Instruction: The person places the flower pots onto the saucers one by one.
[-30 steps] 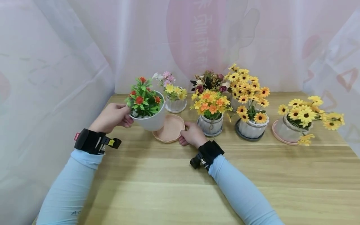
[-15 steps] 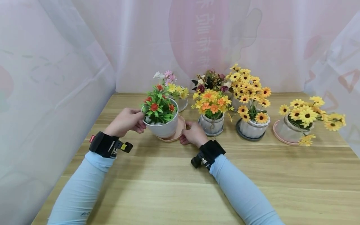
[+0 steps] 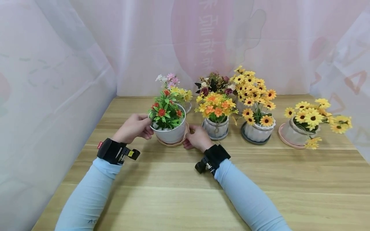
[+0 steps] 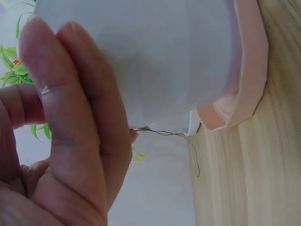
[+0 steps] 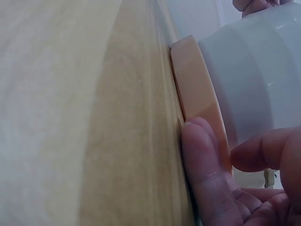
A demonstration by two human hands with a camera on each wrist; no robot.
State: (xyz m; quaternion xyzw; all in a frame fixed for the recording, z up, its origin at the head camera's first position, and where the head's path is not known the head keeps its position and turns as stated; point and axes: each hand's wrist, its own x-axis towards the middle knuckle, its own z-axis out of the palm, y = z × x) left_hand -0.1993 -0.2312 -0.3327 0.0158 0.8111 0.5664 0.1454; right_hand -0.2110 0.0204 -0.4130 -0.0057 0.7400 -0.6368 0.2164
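Observation:
A white flower pot (image 3: pixel 170 134) with red blossoms and green leaves (image 3: pixel 164 112) stands in a peach saucer (image 3: pixel 167 145) left of the table's middle. My left hand (image 3: pixel 134 128) pinches the pot's rim at its left side. In the left wrist view the pot's pale wall (image 4: pixel 160 61) is beside the fingers (image 4: pixel 70 122), its base inside the saucer rim (image 4: pixel 254 61). My right hand (image 3: pixel 198 138) grips the saucer's right edge. The right wrist view shows its thumb and fingers (image 5: pixel 202 150) on the saucer's rim (image 5: pixel 195 75), the pot just beside them.
Right of my right hand stands a pot of orange and yellow flowers (image 3: pixel 216 128). Farther right are a sunflower pot (image 3: pixel 258 131) on a dark saucer and a yellow daisy pot (image 3: pixel 300 133) on a pink one. Behind are pink-white flowers (image 3: pixel 171 79) and dark red roses (image 3: pixel 215 85).
My left hand has carried the white pot rightward and down from beside the peach saucer into it. The right hand has stayed at the saucer's edge.

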